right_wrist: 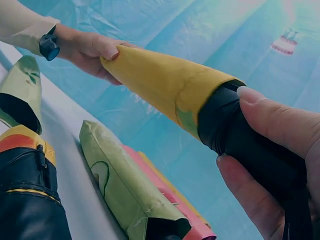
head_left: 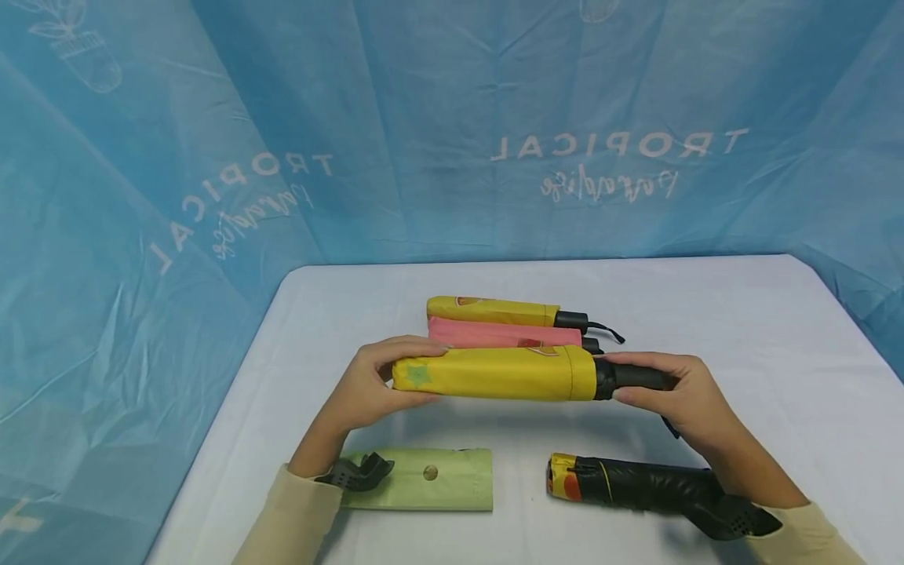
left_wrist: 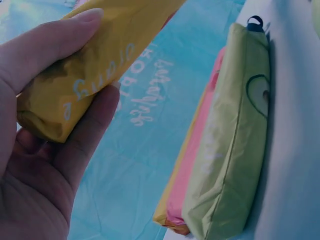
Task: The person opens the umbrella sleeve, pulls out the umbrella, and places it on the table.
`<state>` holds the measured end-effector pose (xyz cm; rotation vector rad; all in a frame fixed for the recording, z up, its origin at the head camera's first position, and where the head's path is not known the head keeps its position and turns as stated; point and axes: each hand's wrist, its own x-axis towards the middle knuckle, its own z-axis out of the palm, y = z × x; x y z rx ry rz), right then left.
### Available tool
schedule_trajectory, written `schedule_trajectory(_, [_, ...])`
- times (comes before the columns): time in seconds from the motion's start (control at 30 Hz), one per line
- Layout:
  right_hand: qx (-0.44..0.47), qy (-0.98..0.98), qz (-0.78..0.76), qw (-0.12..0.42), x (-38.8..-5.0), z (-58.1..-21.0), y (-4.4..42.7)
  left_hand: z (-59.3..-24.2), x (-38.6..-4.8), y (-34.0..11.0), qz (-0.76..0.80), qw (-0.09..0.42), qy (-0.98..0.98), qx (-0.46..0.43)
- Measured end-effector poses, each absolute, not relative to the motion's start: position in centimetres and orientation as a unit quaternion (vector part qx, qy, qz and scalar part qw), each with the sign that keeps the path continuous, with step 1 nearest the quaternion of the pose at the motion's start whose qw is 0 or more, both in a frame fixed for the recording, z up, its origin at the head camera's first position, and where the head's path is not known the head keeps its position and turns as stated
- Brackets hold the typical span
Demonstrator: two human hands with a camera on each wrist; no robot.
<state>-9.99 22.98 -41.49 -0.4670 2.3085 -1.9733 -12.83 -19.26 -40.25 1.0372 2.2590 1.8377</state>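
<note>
Clearly, left grip [head_left: 370, 384] pinches the yellow umbrella [head_left: 494, 374], right grip [head_left: 687, 396] its partly hidden handle [head_left: 639, 377].

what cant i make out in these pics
Head: the green-sleeved umbrella, hidden behind the held yellow umbrella.
Head: left end of the flat green sleeve, partly covered by the left wrist mount.
Head: handle end of the black umbrella, behind the right wrist mount.
Left wrist: far end of the held yellow umbrella, cut off by the top edge.
Right wrist: rest of the black umbrella, cut off by the bottom edge.
</note>
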Motion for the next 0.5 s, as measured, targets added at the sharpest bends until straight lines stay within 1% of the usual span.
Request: schedule_trajectory(0.5, [-0.148,0.735,-0.662,0.026,-10.1,-41.4,23.6,-39.7,-13.0,-20.8,0.590,0.044,0.737,0.328])
